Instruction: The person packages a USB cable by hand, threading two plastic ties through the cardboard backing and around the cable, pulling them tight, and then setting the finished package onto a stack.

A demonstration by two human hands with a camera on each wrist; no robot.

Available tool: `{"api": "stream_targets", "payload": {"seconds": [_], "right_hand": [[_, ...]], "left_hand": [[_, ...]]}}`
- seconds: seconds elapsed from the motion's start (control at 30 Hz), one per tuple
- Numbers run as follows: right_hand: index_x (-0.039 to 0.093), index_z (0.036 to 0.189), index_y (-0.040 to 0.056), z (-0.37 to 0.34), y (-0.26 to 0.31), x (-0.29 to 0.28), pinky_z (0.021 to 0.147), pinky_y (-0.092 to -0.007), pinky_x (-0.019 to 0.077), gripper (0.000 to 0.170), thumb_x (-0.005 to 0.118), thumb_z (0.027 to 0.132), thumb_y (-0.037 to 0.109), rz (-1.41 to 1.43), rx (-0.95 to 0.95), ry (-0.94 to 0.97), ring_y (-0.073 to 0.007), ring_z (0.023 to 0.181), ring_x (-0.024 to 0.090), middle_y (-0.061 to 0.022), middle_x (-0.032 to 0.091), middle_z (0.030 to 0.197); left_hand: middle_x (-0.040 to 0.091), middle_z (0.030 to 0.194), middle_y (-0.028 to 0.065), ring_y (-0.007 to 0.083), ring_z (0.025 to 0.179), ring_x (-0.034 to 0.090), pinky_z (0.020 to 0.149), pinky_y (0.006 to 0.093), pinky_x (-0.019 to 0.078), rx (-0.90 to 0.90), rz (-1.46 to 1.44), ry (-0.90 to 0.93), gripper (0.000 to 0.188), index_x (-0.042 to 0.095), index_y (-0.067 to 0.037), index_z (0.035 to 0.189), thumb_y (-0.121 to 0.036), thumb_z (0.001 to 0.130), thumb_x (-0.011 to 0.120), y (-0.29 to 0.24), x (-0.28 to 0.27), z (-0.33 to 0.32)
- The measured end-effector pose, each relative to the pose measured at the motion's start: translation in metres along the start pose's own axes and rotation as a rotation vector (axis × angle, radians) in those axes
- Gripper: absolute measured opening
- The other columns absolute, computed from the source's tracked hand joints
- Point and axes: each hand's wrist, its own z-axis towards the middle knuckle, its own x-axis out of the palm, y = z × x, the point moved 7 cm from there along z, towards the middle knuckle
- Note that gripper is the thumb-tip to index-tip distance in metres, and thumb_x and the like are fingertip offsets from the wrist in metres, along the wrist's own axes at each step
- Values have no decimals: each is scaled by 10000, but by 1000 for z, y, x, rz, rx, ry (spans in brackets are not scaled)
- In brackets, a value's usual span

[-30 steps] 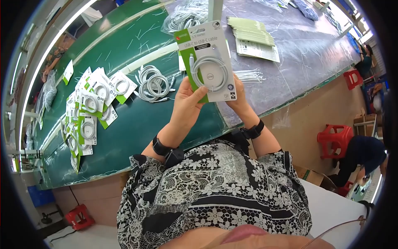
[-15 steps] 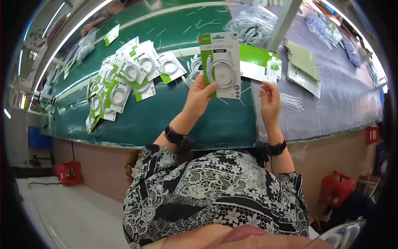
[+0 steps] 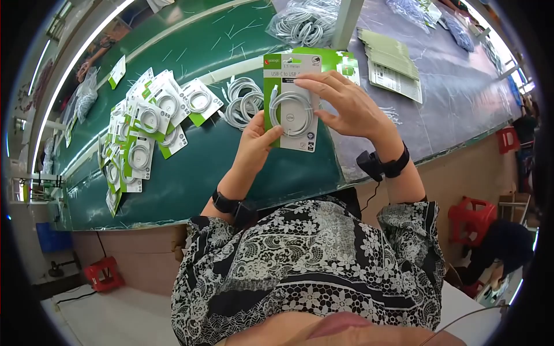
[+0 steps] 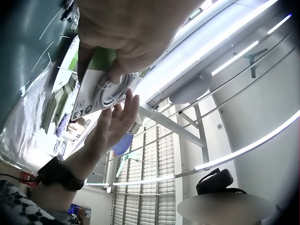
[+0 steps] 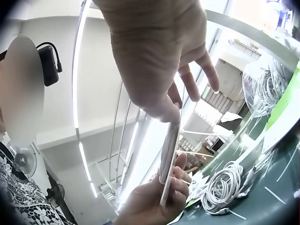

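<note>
A green and white cable card (image 3: 295,138) with a coiled white cable (image 3: 291,115) is held upright above the table. My left hand (image 3: 253,144) grips its lower left edge, thumb on the front, fingers behind. Across the card's upper right reaches my right hand (image 3: 352,109), fingers extended and slightly bent in front of it. In the right wrist view the card (image 5: 168,164) is seen edge-on, with the right hand (image 5: 154,56) at its top. The left wrist view shows the right hand's fingers (image 4: 129,110) beside the coil.
Packed cable cards (image 3: 138,155) lie heaped on the green table (image 3: 190,196) at left. Loose coiled cables (image 3: 242,95) lie behind the held card, and a bag of cables (image 3: 306,23) farther back. Green and white cards (image 3: 348,63) and stacked leaflets (image 3: 392,63) are at right.
My right hand left the card's right side, dipped toward the table, then rose in front of the card's upper right. The left hand keeps its grip. Green and white cards now show behind the card.
</note>
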Motion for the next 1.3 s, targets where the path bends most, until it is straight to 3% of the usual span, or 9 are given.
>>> {"api": "stream_targets", "payload": {"seconds": [0.3, 0.47, 0.57, 0.67, 0.7, 0.8, 1.0, 1.3], "right_hand": [[501, 1255, 130, -6, -1, 6, 821, -361, 501, 583, 656, 717, -32, -16, -10, -145, -272, 969, 602, -89, 572, 1204], [495, 1255, 127, -12, -13, 9, 765, -321, 508, 573, 623, 733, -71, 114, 140, -148, -218, 910, 621, -99, 582, 1164], [486, 1263, 128, -12, -18, 11, 741, -304, 507, 579, 607, 740, -88, 242, 202, -195, -202, 868, 620, -100, 583, 1148], [534, 1219, 113, -19, -21, 1, 780, -331, 489, 532, 675, 726, -29, 346, 233, -493, -226, 892, 583, -61, 594, 1116], [534, 1219, 113, -19, -20, 1, 780, -331, 489, 532, 675, 726, -29, 348, 234, -490, -226, 892, 583, -61, 594, 1116], [602, 1149, 136, -12, 9, 15, 872, -358, 439, 503, 754, 675, 67, -37, -63, -153, -251, 980, 525, -7, 602, 1088], [669, 1042, 172, -10, 20, 29, 927, -369, 377, 435, 784, 623, 160, -48, -69, -66, -251, 1026, 466, 42, 606, 1051], [709, 937, 188, -11, 14, 37, 891, -363, 360, 324, 771, 620, 204, -21, -115, -20, -222, 966, 467, 66, 618, 954]], "left_hand": [[590, 1158, 70, 135, 1025, 591, 882, 296, 502, 51, -85, -31, 381, 452, -16, 1270, -23, 904, 558, 5, 1, 5], [591, 1151, 70, 133, 1017, 594, 876, 288, 500, 94, -94, -36, 369, 454, -18, 1264, -25, 908, 554, -2, -2, 6], [592, 1142, 71, 129, 1012, 595, 861, 274, 502, 19, -50, -29, 361, 451, -21, 1261, -30, 914, 550, 2, -6, 5], [592, 1135, 71, 123, 1007, 595, 852, 269, 504, 25, -83, -57, 360, 447, -22, 1261, -39, 917, 552, 0, -8, 5], [592, 1132, 72, 120, 1005, 594, 847, 266, 504, 25, -99, -71, 359, 445, -22, 1261, -44, 919, 553, 0, -9, 5], [591, 1128, 71, 118, 998, 595, 838, 268, 509, 34, -65, -86, 358, 440, -21, 1261, -53, 922, 553, -1, -9, 3], [586, 1126, 71, 116, 984, 598, 821, 263, 516, 40, -79, -81, 342, 438, -27, 1250, -74, 931, 554, -1, -4, 3], [570, 1114, 46, 112, 996, 592, 815, 257, 524, 22, -218, -99, 265, 441, -70, 1216, -242, 1022, 385, 6, 6, -1]]}}
